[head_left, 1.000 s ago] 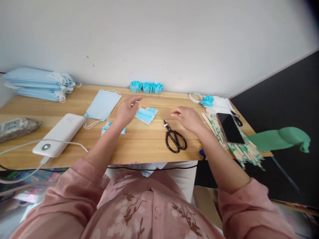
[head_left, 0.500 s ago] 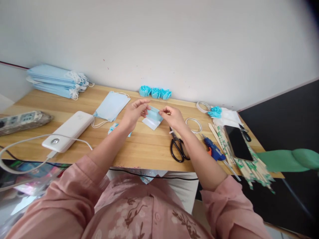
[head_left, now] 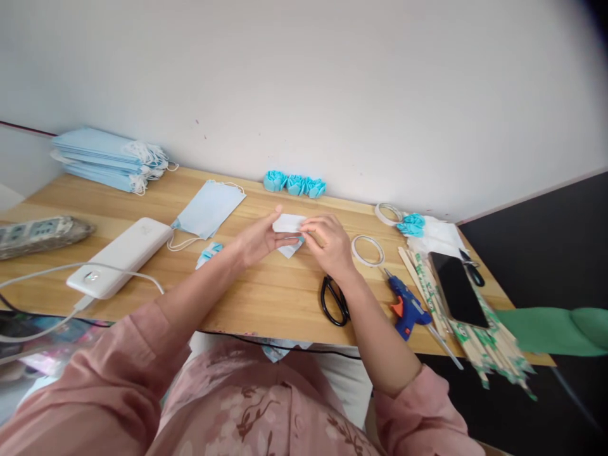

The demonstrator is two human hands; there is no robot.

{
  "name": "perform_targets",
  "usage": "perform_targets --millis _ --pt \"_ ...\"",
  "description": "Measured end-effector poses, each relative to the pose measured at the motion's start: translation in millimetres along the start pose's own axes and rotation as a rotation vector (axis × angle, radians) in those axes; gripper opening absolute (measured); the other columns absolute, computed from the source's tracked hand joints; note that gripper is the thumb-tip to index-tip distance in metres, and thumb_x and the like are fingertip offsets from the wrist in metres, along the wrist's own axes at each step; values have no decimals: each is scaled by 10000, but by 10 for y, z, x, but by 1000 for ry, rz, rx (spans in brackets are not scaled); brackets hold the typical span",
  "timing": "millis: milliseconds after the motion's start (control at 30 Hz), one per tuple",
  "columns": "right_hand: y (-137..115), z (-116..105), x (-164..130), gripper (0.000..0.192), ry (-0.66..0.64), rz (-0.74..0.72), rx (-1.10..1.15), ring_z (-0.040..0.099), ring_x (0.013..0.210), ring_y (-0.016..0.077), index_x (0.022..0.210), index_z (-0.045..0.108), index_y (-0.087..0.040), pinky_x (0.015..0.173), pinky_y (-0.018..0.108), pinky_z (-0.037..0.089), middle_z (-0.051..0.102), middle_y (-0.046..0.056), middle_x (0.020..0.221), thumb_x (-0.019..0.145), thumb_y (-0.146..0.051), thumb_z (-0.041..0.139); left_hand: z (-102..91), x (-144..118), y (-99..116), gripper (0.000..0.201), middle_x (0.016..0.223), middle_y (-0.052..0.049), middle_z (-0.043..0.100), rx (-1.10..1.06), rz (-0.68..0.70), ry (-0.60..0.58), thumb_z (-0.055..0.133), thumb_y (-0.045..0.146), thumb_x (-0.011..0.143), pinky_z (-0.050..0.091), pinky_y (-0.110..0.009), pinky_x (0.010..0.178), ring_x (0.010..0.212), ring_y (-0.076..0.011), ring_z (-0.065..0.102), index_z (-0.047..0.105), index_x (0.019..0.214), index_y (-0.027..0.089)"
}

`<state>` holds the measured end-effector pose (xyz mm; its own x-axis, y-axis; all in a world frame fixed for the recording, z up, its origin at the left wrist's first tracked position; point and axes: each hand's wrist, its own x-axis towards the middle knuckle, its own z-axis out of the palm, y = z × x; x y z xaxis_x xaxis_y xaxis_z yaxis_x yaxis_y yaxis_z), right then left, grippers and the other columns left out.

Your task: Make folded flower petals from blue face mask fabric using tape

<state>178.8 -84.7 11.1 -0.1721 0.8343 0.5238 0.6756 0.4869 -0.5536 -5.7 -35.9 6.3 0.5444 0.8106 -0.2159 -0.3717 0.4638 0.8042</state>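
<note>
A small folded piece of face mask fabric (head_left: 287,223), white side showing, with light blue beneath, is between my hands above the table. My left hand (head_left: 260,239) holds its left side, thumb up and fingers below it. The thumb and fingertips of my right hand (head_left: 329,244) pinch the right edge. Below my right wrist lie black-handled scissors (head_left: 334,301), their blades hidden by the hand. Near my left forearm is a small blue and white scrap (head_left: 209,253), and farther back a flat blue mask (head_left: 209,208) with white ear loops.
Several blue fabric roses (head_left: 295,184) sit against the wall. A mask stack (head_left: 99,158), power bank (head_left: 121,256) and power strip (head_left: 42,235) stand left. To the right are tape rolls (head_left: 368,251), a blue glue gun (head_left: 406,303), wrapped chopsticks (head_left: 489,348) and a phone (head_left: 458,288).
The fabric piece has turned from its blue side to a folded white strip. My left hand has opened out around it, and my right hand has curled in closer. The view has shifted slightly.
</note>
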Motion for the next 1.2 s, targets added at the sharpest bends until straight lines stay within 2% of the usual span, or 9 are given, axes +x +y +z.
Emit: perform_targets --millis 100,167,233,300,400,700,833,1000,1200 --pt "-1 -2 -21 213 29 24 68 578 1186 242 1066 682 -275 1065 445 422 684 61 1220 910 -265 538 -14 4 -18 140 1090 -133 748 -38 58 94 632 135 842 570 -381 955 1020 -235 712 709 955 103" --pt "17 -1 -40 272 115 130 186 571 1229 230 1179 634 -279 1077 434 426 652 63 1292 939 -304 509 -17 2 -23 169 1070 -131 751 -50 58 120 619 81 831 576 -374 949 980 -218 722 713 971 95" --pt "35 6 -60 284 151 226 316 613 1177 212 1209 605 -277 1045 407 459 672 64 1256 961 -329 477 -11 -4 -25 184 1070 -123 751 -61 49 121 614 88 846 583 -374 936 961 -210 725 713 999 102" --pt "44 16 -75 266 123 267 378 658 1085 196 1189 605 -273 1003 384 487 710 56 1168 962 -314 474 1 -10 -25 189 1075 -113 750 -66 42 110 621 97 849 586 -381 930 963 -210 724 709 1016 114" --pt "45 30 -87 238 65 261 328 682 982 181 1131 628 -260 955 362 507 733 37 1067 929 -246 501 14 -19 -29 195 1064 -108 751 -69 56 85 634 99 844 574 -386 949 993 -218 718 705 1024 117" --pt "72 58 -60 122 41 86 235 664 944 173 962 689 -245 885 336 536 723 25 1028 847 -235 649 27 -59 -39 254 1064 -99 748 -71 89 18 658 130 854 545 -366 955 924 -179 713 705 1102 106" --pt "58 59 -62 63 62 144 269 673 851 163 867 686 -228 823 311 542 729 15 908 861 -281 652 45 -64 -59 289 1063 -101 747 -64 80 -43 719 171 825 533 -377 948 926 -189 708 713 1109 121" --pt "55 61 -73 130 91 252 296 674 781 157 836 678 -213 799 302 540 737 8 849 854 -340 652 82 -70 -50 346 1105 -114 737 -73 72 -25 766 291 805 537 -378 927 917 -197 710 711 1106 130" --pt "60 78 -64 129 117 297 277 667 757 155 819 685 -211 778 295 523 742 7 831 830 -336 658 93 -73 -69 594 1088 -73 735 48 132 19 822 168 699 545 -356 928 887 -157 690 637 1263 152"
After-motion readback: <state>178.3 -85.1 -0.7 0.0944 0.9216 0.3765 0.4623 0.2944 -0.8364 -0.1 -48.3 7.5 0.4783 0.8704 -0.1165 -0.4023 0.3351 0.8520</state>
